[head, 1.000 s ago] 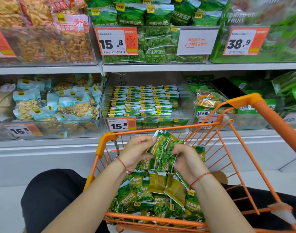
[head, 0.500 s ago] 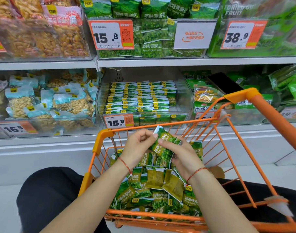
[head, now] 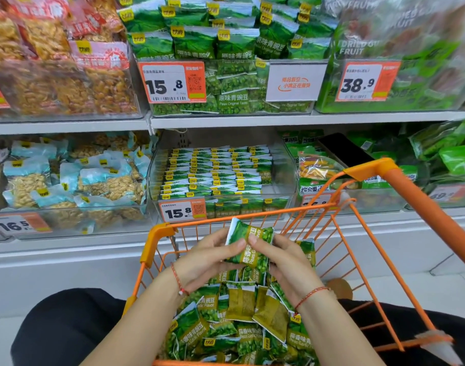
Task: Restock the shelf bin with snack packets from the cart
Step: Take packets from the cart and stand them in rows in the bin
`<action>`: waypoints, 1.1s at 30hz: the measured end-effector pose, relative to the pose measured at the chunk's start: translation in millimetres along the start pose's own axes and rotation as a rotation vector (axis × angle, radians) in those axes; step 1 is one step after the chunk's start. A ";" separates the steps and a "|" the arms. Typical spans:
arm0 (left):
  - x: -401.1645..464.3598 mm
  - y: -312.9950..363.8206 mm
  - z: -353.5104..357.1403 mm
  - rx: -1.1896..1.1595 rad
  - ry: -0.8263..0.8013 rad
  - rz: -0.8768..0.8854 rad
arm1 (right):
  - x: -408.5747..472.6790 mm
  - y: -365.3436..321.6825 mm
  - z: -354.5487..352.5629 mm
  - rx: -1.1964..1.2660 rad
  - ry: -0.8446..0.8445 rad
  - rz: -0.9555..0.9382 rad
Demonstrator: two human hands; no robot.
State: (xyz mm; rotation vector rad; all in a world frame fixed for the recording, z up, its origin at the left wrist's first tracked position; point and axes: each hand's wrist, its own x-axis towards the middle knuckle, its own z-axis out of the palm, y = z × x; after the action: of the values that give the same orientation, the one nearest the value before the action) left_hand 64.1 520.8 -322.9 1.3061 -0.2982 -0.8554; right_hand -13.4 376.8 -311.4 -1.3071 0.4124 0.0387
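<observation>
Above the orange wire cart (head: pixel 157 233), both hands hold a small stack of green pea snack packets (head: pixel 250 245). My left hand (head: pixel 207 257) grips the stack's left side with its thumb on top. My right hand (head: pixel 287 260) grips the right side. Many loose green and olive snack packets (head: pixel 242 323) lie heaped in the cart below. Straight ahead on the lower shelf stands the clear shelf bin (head: pixel 284 178), holding neat rows of the same green packets, with a 15.8 price tag (head: pixel 182 211) on its front.
A bin of pale blue nut packets (head: pixel 75 180) stands left of the target bin, and mixed green packs (head: pixel 321 167) stand to its right. The upper shelf (head: pixel 226 120) carries larger pea bags and dried fruit. The cart's orange handle (head: pixel 424 202) rises at right.
Both hands have gathered the spread packets into one tidy stack and lifted it slightly above the cart's heap. The camera has tilted up a little.
</observation>
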 end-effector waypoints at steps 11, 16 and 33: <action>45.2 38.4 7.7 0.270 0.165 0.202 | 34.0 -54.4 -11.6 -0.148 0.041 -0.034; 85.3 61.9 -12.5 0.295 0.313 0.155 | 95.9 -104.0 -31.5 -0.808 0.682 -0.485; 243.0 100.4 -28.1 0.984 0.342 0.239 | 199.7 -66.2 -58.2 -1.421 0.844 -0.476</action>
State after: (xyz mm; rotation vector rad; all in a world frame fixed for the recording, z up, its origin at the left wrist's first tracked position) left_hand 282.9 373.8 -301.8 2.2342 -0.6289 -0.2347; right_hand 172.9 263.8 -324.8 -2.8002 0.8303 -0.7753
